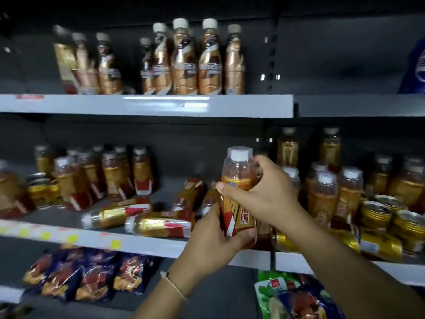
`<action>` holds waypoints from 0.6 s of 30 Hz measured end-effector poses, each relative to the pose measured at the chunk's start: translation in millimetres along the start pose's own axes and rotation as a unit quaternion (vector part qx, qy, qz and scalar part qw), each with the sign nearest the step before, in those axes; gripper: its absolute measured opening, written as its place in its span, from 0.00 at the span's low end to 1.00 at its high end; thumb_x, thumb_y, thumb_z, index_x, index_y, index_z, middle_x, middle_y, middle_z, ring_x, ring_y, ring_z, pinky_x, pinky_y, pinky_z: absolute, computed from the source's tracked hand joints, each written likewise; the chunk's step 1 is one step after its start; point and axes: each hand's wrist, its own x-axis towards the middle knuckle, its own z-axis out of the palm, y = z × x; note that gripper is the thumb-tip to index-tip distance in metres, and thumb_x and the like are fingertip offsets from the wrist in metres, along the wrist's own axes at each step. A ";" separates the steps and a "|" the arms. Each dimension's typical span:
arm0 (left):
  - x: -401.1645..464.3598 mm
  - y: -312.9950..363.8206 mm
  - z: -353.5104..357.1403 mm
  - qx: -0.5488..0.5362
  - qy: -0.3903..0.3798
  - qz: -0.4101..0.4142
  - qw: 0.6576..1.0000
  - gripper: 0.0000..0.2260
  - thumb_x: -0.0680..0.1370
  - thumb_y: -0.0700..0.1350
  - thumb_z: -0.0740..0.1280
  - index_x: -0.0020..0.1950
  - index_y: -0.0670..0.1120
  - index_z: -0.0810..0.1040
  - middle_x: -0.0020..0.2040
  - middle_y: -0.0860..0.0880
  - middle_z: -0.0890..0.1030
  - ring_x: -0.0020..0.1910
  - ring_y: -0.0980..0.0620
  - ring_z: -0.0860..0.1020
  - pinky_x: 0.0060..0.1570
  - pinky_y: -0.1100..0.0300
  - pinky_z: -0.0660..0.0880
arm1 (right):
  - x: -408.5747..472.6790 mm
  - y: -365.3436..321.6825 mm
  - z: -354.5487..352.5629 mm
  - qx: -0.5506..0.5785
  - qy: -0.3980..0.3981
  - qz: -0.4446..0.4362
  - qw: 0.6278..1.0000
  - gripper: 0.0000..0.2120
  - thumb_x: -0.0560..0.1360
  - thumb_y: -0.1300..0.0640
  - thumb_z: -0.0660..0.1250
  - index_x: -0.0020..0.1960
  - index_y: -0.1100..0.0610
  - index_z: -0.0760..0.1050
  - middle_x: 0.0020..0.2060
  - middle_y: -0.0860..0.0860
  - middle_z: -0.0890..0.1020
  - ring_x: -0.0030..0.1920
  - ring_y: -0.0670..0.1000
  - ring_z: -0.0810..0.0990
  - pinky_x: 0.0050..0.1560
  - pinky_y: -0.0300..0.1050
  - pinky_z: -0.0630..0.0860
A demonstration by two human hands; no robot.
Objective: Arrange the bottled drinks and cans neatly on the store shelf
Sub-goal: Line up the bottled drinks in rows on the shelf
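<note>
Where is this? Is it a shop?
Most likely a shop: grey metal shelves hold rows of golden drink bottles, coloured price tags line one edge, and shiny snack bags sit below.

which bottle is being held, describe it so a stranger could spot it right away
Find the middle grey shelf crowded with gold and red drinks. At its front, right of centre, a clear plastic bottle with an amber drink, white cap and orange-red label stands upright between the left hand at its base and the right hand near its shoulder. It alone is gripped; nearby bottles lie toppled.
</note>
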 end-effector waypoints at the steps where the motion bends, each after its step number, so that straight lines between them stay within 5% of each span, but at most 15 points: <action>1: -5.7 -8.1 -14.0 0.006 0.004 -0.009 1.000 0.28 0.68 0.64 0.74 0.63 0.59 0.69 0.53 0.65 0.80 0.52 0.70 0.77 0.48 0.75 0.73 | -2.2 -11.8 13.2 -0.001 -0.007 -0.007 1.000 0.33 0.56 0.26 0.72 0.54 0.42 0.72 0.49 0.41 0.80 0.50 0.44 0.80 0.50 0.50 0.80; 6: -34.6 -41.1 -87.0 0.036 0.038 -0.046 0.998 0.26 0.65 0.67 0.73 0.58 0.61 0.69 0.53 0.62 0.80 0.51 0.65 0.78 0.53 0.62 0.78 | -10.7 -68.6 75.0 0.027 -0.043 -0.038 0.998 0.31 0.56 0.24 0.71 0.51 0.39 0.70 0.46 0.39 0.80 0.45 0.39 0.78 0.43 0.43 0.79; 11: -63.7 -65.7 -151.0 0.050 0.075 -0.069 0.994 0.29 0.65 0.68 0.73 0.60 0.59 0.70 0.53 0.62 0.80 0.50 0.67 0.78 0.50 0.68 0.77 | -15.8 -122.5 127.5 0.049 -0.070 -0.078 0.993 0.33 0.54 0.22 0.69 0.51 0.39 0.69 0.45 0.38 0.78 0.45 0.40 0.79 0.44 0.47 0.81; 18: -97.5 -98.5 -221.8 0.020 0.128 -0.137 0.982 0.29 0.61 0.64 0.78 0.56 0.59 0.73 0.49 0.61 0.82 0.47 0.65 0.80 0.47 0.65 0.79 | -21.0 -178.6 199.0 0.096 -0.146 -0.103 0.979 0.29 0.53 0.24 0.72 0.45 0.38 0.70 0.42 0.36 0.79 0.41 0.36 0.79 0.36 0.36 0.75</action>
